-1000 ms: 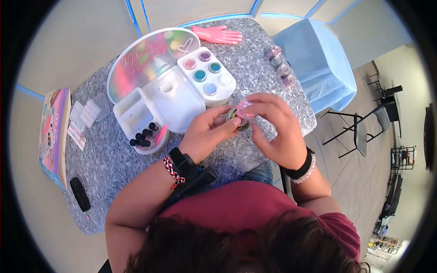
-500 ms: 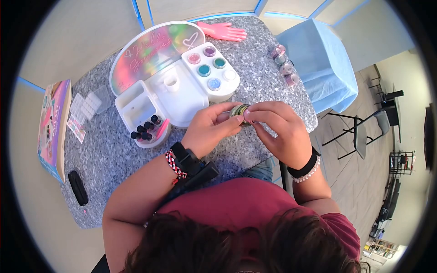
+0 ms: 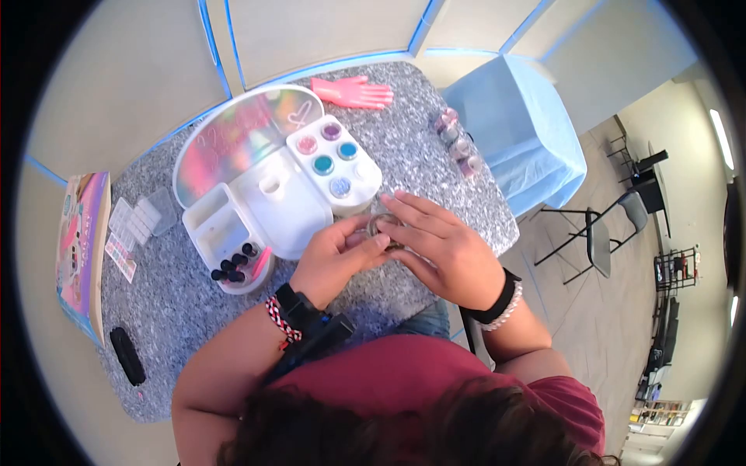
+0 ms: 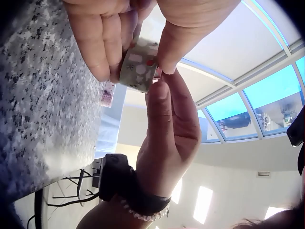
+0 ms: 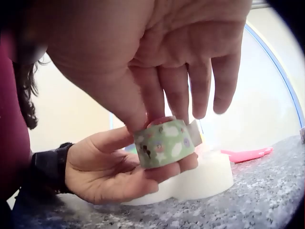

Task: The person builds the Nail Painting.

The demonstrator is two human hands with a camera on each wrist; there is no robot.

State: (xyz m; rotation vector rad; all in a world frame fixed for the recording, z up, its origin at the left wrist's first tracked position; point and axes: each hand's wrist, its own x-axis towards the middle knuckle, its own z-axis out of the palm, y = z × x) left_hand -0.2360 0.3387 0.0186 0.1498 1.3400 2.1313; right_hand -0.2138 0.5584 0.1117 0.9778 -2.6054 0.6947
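Toward the tabletop's (image 3: 420, 128) near edge, the left hand (image 3: 330, 260) cradles the green patterned roll (image 5: 164, 145); the right hand (image 3: 454, 252) arches above, grip pinching its rim, outer fingers stretched out!

We count five black-capped bottles (image 3: 235, 264) and one pink stick (image 3: 261, 262) left of centre in the head view, and five coloured pots (image 3: 323, 165) in the upper middle. At the top we see one pink hand form (image 3: 353, 93); at upper right, what look like four small rolls (image 3: 460, 147), blurred. We find one box (image 3: 81, 252) at far left, one black pouch (image 3: 127, 356) at lower left, and near the centre two hands, one left hand (image 3: 334, 264) and one right hand (image 3: 451, 252), with one patterned roll (image 5: 164, 144).
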